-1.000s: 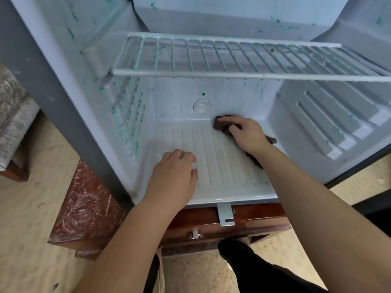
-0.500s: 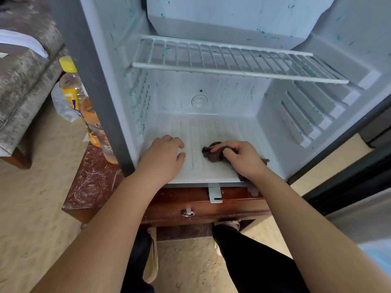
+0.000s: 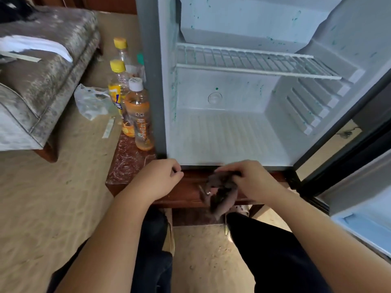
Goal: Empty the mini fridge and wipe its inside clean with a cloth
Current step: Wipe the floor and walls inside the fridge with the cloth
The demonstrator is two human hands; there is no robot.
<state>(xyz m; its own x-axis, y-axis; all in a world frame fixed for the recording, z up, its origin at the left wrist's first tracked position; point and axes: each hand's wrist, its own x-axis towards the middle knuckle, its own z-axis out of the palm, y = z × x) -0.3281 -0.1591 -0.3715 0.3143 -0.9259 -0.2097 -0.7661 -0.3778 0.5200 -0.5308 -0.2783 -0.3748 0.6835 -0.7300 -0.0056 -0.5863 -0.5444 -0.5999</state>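
Right hand grips a dark brown cloth before the open mini fridge; left hand is curled, empty, beside it.

Single head-worn view, facing forward and down.
It looked from close above the right hand gripping the cloth; the mini fridge rose just beyond that grip.

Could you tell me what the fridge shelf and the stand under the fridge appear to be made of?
Shelf: likely white-coated metal wire, judging by thin parallel bars. Stand: probably wood with glossy reddish-brown varnish; its front edge reflects light.
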